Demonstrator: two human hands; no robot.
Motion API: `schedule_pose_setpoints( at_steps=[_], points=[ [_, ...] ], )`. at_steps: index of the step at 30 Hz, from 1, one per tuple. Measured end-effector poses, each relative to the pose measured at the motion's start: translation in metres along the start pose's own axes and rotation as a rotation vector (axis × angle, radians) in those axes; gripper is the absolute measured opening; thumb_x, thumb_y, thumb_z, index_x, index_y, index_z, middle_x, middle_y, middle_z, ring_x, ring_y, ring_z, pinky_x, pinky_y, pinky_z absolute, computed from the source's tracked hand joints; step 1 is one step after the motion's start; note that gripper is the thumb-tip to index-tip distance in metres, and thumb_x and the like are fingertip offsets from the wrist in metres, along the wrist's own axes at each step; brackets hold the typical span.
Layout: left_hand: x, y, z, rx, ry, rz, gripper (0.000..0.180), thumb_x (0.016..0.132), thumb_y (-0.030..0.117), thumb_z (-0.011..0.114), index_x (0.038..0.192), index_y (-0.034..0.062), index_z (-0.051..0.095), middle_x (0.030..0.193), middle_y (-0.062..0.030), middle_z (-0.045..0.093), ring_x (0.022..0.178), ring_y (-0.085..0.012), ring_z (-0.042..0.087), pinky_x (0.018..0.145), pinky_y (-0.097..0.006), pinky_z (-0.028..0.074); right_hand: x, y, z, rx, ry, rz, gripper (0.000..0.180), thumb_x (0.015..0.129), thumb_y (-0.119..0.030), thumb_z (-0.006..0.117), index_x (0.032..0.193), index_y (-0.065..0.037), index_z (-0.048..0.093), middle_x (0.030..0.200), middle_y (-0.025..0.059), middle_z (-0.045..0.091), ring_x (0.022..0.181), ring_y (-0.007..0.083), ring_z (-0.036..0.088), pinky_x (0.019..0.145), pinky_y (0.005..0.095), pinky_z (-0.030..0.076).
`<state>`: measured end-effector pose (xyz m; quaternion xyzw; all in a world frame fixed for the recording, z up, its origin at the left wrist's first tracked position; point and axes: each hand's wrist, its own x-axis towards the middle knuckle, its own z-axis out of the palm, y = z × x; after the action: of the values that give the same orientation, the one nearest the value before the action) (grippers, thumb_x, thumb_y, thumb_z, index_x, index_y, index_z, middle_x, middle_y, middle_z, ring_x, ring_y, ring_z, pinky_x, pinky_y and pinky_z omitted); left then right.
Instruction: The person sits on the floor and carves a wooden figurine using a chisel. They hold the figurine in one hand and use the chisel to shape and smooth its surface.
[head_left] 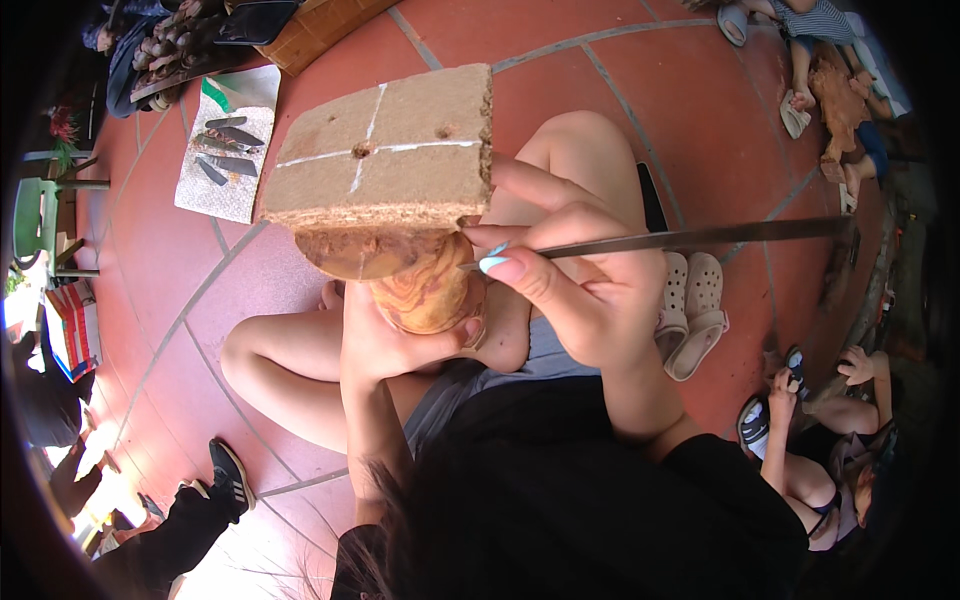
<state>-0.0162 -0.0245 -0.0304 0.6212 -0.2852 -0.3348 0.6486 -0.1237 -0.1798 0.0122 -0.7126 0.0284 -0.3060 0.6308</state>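
Observation:
My left hand is closed around the lower part of a turned wooden piece with swirling brown grain. The piece widens into a round flange beneath a rough tan fibreboard block. White crossed lines and a few holes mark that block's face. In my right hand is a long, narrow, dark metal tool, pinched between thumb and fingers. Its thin end reaches the side of the wood just under the block; I cannot tell whether it touches. The long end sticks out to the right.
Several small blades lie on a white sheet at the left. Beige clogs stand right of my knee. Other people sit around; a black shoe is at lower left. A green chair stands far left on red tiles.

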Motion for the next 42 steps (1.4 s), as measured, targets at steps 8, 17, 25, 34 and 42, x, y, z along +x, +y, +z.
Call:
schedule_pose_setpoints(
  at_steps=[8, 17, 25, 34, 42],
  points=[
    [0.001, -0.001, -0.001, 0.003, 0.003, 0.010, 0.065, 0.050, 0.004, 0.080, 0.110, -0.0028, 0.055, 0.098, -0.0084, 0.062, 0.089, -0.0168, 0.061, 0.078, -0.031, 0.050, 0.002, 0.002, 0.007, 0.069, 0.028, -0.064, 0.010, 0.079, 0.003, 0.069, 0.081, 0.009, 0.062, 0.117, 0.0371, 0.052, 0.107, 0.0360, 0.060, 0.088, 0.0428, 0.055],
    [0.003, 0.001, -0.001, 0.042, -0.016, 0.053, 0.058, 0.051, 0.006, 0.081, 0.104, -0.0013, 0.057, 0.093, -0.0072, 0.063, 0.085, -0.0147, 0.061, 0.076, -0.030, 0.050, -0.001, 0.007, 0.002, 0.088, 0.022, -0.032, 0.011, 0.079, 0.001, 0.070, 0.084, 0.008, 0.063, 0.119, 0.0361, 0.052, 0.109, 0.0355, 0.059, 0.088, 0.0410, 0.054],
    [0.001, -0.001, 0.003, 0.057, 0.017, 0.069, 0.059, 0.053, 0.008, 0.082, 0.105, -0.0008, 0.057, 0.094, -0.0063, 0.064, 0.084, -0.0140, 0.061, 0.077, -0.029, 0.050, -0.001, 0.001, 0.002, 0.089, 0.012, 0.005, 0.008, 0.084, 0.002, 0.064, 0.081, 0.008, 0.060, 0.122, 0.0342, 0.052, 0.113, 0.0340, 0.058, 0.090, 0.0377, 0.051],
    [0.001, -0.003, 0.007, 0.148, 0.059, 0.058, 0.071, 0.053, 0.011, 0.085, 0.113, -0.0018, 0.049, 0.097, -0.0086, 0.064, 0.087, -0.0170, 0.062, 0.078, -0.031, 0.051, 0.001, -0.006, 0.001, 0.053, 0.023, 0.028, 0.005, 0.084, 0.005, 0.063, 0.085, 0.010, 0.060, 0.122, 0.0345, 0.052, 0.111, 0.0314, 0.058, 0.092, 0.0392, 0.051],
    [0.003, 0.002, 0.010, 0.239, 0.057, 0.105, 0.076, 0.051, 0.012, 0.086, 0.114, -0.0014, 0.045, 0.099, -0.0116, 0.064, 0.090, -0.0195, 0.064, 0.080, -0.033, 0.051, 0.000, -0.009, 0.000, 0.048, 0.046, 0.012, 0.004, 0.085, 0.006, 0.062, 0.087, 0.009, 0.059, 0.121, 0.0343, 0.053, 0.105, 0.0256, 0.060, 0.089, 0.0338, 0.049]
  ],
)
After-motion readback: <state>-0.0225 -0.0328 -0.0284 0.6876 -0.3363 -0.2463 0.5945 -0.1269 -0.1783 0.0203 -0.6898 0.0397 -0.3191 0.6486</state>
